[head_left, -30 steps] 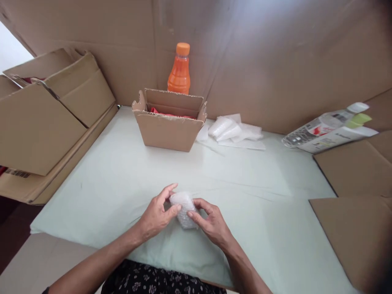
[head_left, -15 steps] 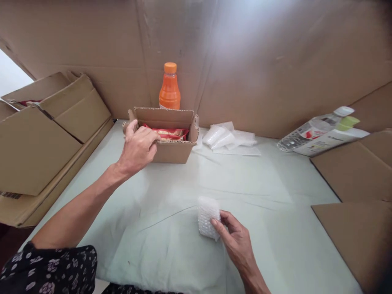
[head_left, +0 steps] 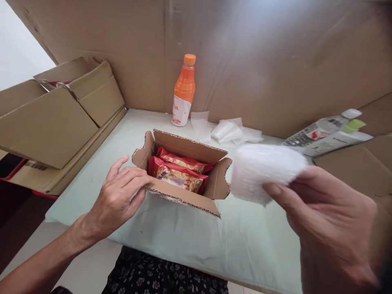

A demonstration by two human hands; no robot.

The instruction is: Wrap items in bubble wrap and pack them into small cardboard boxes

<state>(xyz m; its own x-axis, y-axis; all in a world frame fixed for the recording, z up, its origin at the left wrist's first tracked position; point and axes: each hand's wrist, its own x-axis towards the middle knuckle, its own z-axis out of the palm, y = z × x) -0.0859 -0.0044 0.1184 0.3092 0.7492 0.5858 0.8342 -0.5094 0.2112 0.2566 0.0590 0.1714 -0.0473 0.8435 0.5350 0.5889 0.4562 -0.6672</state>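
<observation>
A small open cardboard box [head_left: 183, 201] stands on the table with its flaps up. Two red snack packets [head_left: 177, 174] lie inside it. My left hand [head_left: 121, 192] grips the box's near left edge, thumb outside and some fingers over the rim. To the right of the box, my right hand [head_left: 324, 216] holds a white bubble-wrapped bundle [head_left: 260, 171] raised near the camera, pinched between thumb and fingers. Motion blurs the bundle somewhat, and the wrap hides what is in it.
Behind the box an orange drink bottle [head_left: 183, 90] stands upright. Folded clear plastic bags [head_left: 228, 130] lie beside it. A larger cardboard box [head_left: 58, 126] is at left. At right, a clear bottle [head_left: 321, 126] leans by cardboard [head_left: 364, 163]. A cardboard wall [head_left: 257, 69] closes the back.
My left hand has drawn the box nearer and turned it, so the packets show more fully. My right hand has lifted the bubble-wrapped bundle from low over the table toward the box's right side.
</observation>
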